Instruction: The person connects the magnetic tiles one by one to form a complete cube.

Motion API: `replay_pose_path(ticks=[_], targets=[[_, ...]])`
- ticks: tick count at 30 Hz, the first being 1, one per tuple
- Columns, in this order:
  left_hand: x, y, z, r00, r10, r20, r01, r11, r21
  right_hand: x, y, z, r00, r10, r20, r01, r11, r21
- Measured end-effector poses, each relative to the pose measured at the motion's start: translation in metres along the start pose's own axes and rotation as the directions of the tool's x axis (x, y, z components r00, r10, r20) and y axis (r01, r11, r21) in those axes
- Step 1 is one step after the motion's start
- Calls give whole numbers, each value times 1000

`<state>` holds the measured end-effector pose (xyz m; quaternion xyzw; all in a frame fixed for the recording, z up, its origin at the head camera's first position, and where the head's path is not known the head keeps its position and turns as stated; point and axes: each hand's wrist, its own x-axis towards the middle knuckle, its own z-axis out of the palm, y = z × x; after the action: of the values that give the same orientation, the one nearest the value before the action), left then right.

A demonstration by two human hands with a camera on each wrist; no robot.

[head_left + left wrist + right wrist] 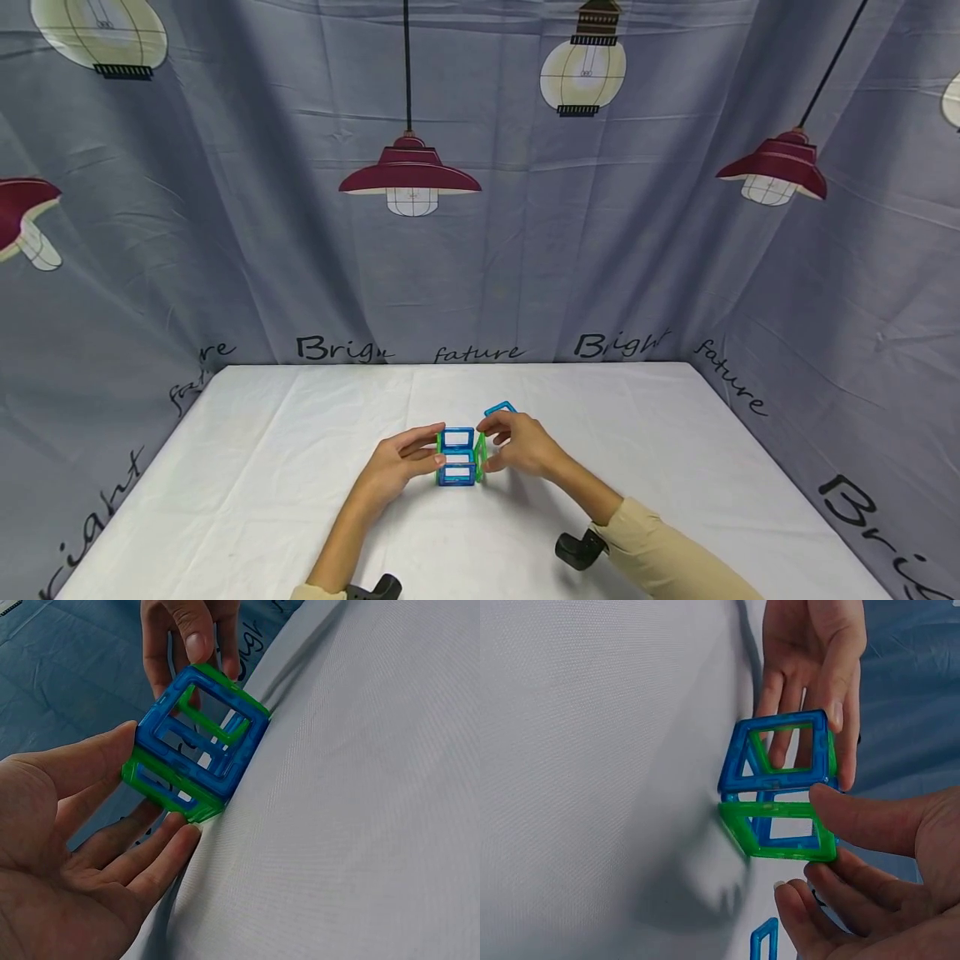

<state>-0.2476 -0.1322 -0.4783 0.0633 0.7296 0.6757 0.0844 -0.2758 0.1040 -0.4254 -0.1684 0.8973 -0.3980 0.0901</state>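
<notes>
A box of translucent square-frame magnetic tiles stands on the white cloth between both hands. In the head view its front blue tile [456,482] faces me, with more blue at the back and bottom and green at the sides. My left hand [392,468] holds the left side, thumb at the front corner and fingers along the left green tile [154,796]. With thumb and fingers at its edges, my right hand [528,446] pinches the right green tile [787,853]. That tile leans outward from the box at an angle.
Just beyond my right hand, a loose blue tile [498,407] lies on the cloth, partly hidden by the fingers. A white cloth covers the table [300,433]. Grey-blue curtains [480,275] printed with lamps surround its back and sides.
</notes>
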Motion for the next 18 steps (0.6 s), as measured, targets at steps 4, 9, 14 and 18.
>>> replay_pose_path(ticks=[4, 9, 14, 18], targets=[[0, 0, 0, 1000, 3, 6, -3, 1000, -6, 2, -2, 2, 1000, 6, 9, -6, 1000, -2], [-1, 0, 0, 1000, 2, 3, -2, 1000, 8, 2, -1, 4, 1000, 8, -8, -8, 1000, -8], [-1, 1, 2, 1000, 1, 1, -1, 1000, 15, 2, 0, 4, 1000, 6, -13, -7, 1000, -7], [-1, 0, 3, 1000, -1, -9, 2, 1000, 28, 2, 1, 3, 1000, 10, -8, -10, 1000, -7]])
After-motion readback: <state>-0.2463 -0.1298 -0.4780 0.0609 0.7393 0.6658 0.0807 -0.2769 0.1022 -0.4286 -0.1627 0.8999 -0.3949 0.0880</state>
